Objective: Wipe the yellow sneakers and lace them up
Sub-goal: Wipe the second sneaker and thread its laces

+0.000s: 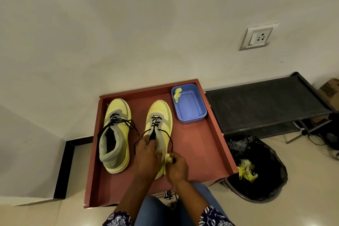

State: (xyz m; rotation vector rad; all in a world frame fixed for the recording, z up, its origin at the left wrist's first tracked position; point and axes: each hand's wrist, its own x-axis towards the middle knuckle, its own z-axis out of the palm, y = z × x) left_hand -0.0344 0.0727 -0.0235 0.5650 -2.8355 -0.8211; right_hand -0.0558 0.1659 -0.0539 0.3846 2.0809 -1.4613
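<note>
Under my left hand [146, 154]: right yellow lace-up sneaker [159, 124], fingers clamped on its collar. Right hand [177, 167] alongside pinches crumpled yellow cloth [167, 159] against its side.

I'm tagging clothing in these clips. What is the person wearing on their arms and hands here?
Both hands, left hand and right hand, are bare: no gloves, rings or watch show. The forearms are uncovered too. Dark navy sleeves with a white floral print end near the elbows at the picture's bottom edge.
</note>
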